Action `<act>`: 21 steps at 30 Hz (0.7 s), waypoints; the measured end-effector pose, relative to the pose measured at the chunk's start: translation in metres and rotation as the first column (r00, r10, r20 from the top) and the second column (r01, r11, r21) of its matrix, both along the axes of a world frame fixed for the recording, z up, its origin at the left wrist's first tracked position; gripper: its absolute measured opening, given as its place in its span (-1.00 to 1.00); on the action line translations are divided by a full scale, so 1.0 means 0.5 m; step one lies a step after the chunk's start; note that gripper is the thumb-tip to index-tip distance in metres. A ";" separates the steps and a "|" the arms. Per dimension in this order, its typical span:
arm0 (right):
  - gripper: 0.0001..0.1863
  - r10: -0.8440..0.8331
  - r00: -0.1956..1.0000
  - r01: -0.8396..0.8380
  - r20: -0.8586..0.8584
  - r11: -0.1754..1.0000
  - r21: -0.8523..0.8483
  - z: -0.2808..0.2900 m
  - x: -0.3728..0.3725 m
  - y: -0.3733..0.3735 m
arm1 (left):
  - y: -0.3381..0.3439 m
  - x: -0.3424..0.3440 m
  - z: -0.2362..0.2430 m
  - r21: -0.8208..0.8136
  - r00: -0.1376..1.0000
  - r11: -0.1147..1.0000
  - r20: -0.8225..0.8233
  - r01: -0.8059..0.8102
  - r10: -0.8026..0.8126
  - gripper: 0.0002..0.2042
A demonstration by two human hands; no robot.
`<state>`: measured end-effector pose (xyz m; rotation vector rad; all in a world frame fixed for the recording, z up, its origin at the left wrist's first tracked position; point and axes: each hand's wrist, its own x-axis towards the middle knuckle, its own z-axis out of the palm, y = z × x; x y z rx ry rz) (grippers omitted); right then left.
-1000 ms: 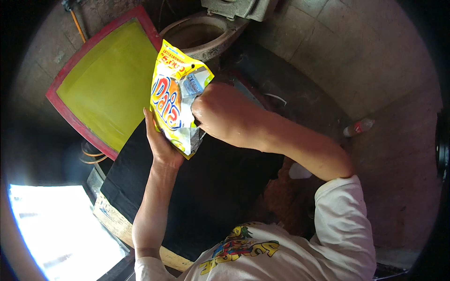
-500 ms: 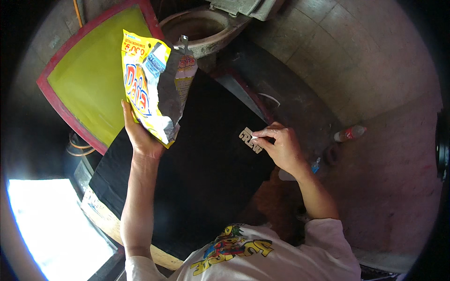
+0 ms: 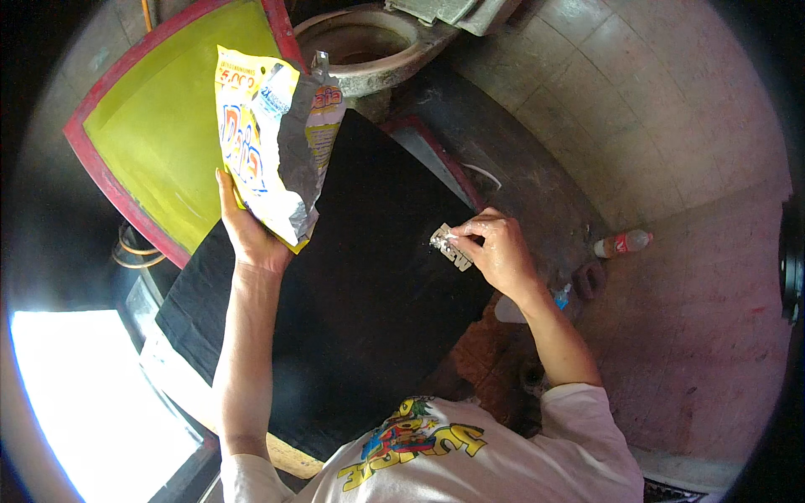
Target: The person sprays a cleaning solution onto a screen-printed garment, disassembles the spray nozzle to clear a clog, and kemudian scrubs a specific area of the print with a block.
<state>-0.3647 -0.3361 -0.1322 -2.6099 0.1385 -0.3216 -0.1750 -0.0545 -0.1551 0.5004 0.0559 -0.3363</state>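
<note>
Left hand [image 3: 254, 240] grips torn-open yellow pouch [image 3: 260, 172] above far-left edge of black cloth [image 3: 352, 285]; right hand [image 3: 501, 251] pinches white powder [image 3: 451, 235] at pale print [image 3: 460, 259], near right corner. Tilting pouch could spill contents.

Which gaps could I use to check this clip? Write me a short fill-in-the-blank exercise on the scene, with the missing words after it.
1. The left hand holds a torn-open bag that is ____ outside and silver inside.
2. The right hand is at the pale lettering on the ____ cloth.
3. The bottle lies to the ____ of both hands.

Missing words: yellow; black; right.
</note>
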 end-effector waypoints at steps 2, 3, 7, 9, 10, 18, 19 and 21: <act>-0.84 -0.011 1.000 0.011 -0.001 1.000 0.007 0.000 -0.002 0.000 | 0.004 0.002 0.002 -0.001 1.000 1.000 -0.011 0.007 -0.007 -0.38; -0.84 -0.041 0.999 0.042 -0.030 0.999 0.024 -0.001 -0.005 0.000 | 0.004 0.001 0.002 -0.001 1.000 1.000 -0.014 0.011 -0.011 -0.38; -0.84 -0.097 0.988 0.100 -0.124 0.995 0.019 0.003 -0.010 -0.011 | 0.002 0.002 -0.002 0.031 1.000 0.999 0.009 -0.016 0.015 -0.37; -0.85 -0.096 0.985 0.097 -0.146 0.995 -0.003 0.011 -0.012 -0.006 | 0.006 0.002 -0.004 0.033 1.000 0.999 0.026 0.012 -0.013 -0.36; -0.85 -0.098 0.982 0.097 -0.159 0.995 -0.012 0.012 -0.014 -0.001 | 0.008 0.002 -0.003 0.026 1.000 1.000 0.026 0.010 -0.011 -0.38; -0.84 -0.101 0.982 0.108 -0.161 0.994 0.034 0.017 -0.034 0.000 | 0.002 0.009 -0.006 0.006 1.000 1.000 -0.003 0.023 -0.023 -0.42; -0.85 -0.148 0.964 0.159 -0.223 0.987 0.035 0.023 -0.034 0.007 | 0.005 0.011 -0.006 0.013 1.000 1.000 -0.012 0.015 -0.015 -0.42; -0.85 -0.101 0.976 0.105 -0.193 0.995 0.006 0.025 -0.038 0.007 | 0.009 0.008 -0.001 -0.004 0.999 0.999 -0.016 0.034 -0.034 -0.41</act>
